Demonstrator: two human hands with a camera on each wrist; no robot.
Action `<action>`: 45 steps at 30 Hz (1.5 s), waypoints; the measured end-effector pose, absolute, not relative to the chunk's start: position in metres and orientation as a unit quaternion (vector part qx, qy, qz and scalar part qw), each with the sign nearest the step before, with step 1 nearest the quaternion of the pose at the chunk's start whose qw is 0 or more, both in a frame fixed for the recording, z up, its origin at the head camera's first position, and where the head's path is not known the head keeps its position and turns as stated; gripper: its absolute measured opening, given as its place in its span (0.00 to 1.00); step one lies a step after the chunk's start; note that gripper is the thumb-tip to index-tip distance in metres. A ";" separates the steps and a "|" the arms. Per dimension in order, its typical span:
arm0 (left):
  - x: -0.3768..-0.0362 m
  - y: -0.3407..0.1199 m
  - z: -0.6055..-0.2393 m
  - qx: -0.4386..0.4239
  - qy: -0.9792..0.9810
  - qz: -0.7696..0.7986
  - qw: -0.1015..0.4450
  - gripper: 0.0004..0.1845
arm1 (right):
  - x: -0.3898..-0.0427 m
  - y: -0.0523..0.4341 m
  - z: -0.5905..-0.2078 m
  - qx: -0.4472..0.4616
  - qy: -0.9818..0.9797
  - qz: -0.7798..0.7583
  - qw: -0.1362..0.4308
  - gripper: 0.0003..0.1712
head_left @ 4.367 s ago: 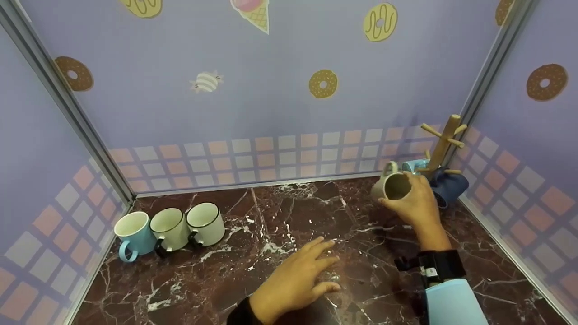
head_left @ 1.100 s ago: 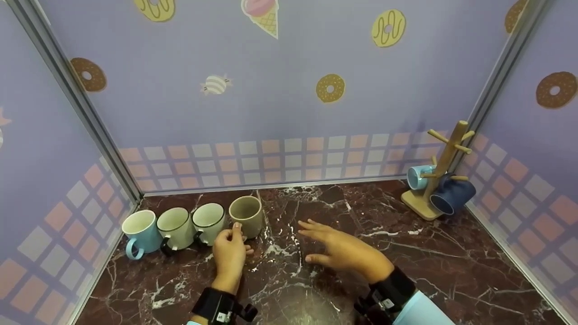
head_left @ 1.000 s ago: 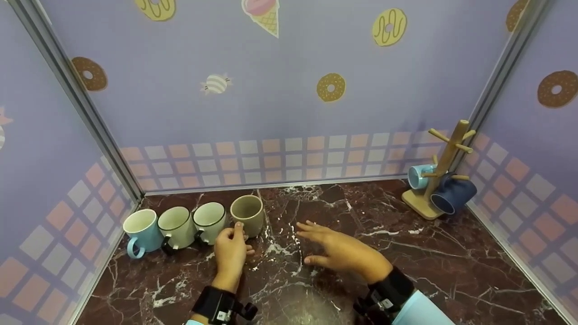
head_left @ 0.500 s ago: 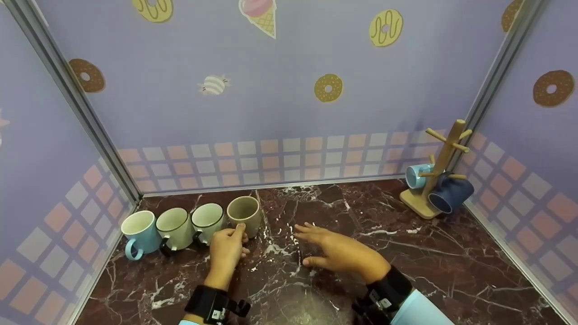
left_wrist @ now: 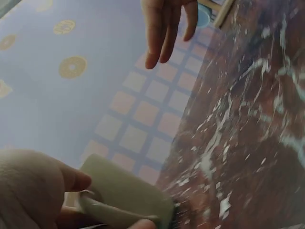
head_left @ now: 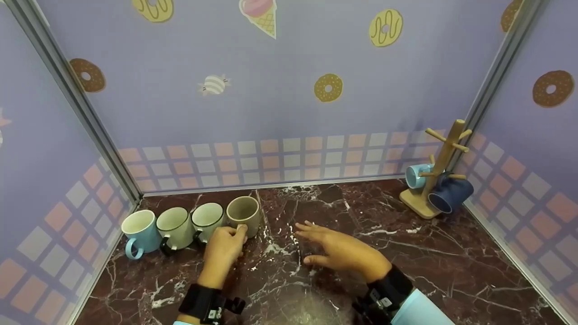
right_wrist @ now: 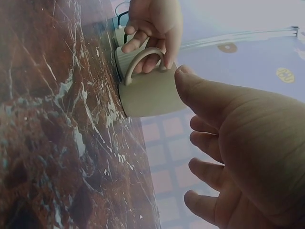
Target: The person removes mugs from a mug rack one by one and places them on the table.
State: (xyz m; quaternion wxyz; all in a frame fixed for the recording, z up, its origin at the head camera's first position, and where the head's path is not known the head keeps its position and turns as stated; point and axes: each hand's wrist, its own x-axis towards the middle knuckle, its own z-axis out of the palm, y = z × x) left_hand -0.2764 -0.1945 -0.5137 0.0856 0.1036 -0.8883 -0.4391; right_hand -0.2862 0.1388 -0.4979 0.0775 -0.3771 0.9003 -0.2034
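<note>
Beige mug (head_left: 244,215) stands upright on the marble counter (head_left: 406,262), last in a row beside two pale green mugs (head_left: 192,223) and a light blue mug (head_left: 139,231) near the back left corner. Left hand (head_left: 222,248) has its fingers curled through the mug's handle (right_wrist: 143,62). Right hand (head_left: 341,250) hovers just beside it, fingers spread and holding nothing, while a wooden mug tree (head_left: 435,167) stands well apart at the back right.
</note>
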 end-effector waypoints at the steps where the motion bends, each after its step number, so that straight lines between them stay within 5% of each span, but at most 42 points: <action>1: -0.275 -0.197 -0.509 0.099 -0.900 -0.416 0.088 0.23 | -0.287 0.139 -0.498 -0.378 0.900 -0.203 0.076 0.46; 8: -0.262 -0.211 -0.471 0.085 -0.933 -0.331 0.115 0.22 | -0.291 0.145 -0.492 -0.377 0.900 -0.209 0.063 0.47; 19: -0.252 -0.181 -0.447 -0.085 -0.890 -0.350 0.280 0.18 | -0.300 0.168 -0.483 -0.343 0.914 -0.213 0.025 0.46; 33: -0.250 -0.116 -0.455 -0.257 -0.919 -0.254 0.160 0.34 | -0.316 0.211 -0.464 -0.286 0.932 -0.222 -0.019 0.44; 45: -0.233 -0.084 -0.475 -0.312 -0.926 -0.186 0.101 0.40 | -0.327 0.253 -0.459 -0.215 0.949 -0.231 -0.023 0.41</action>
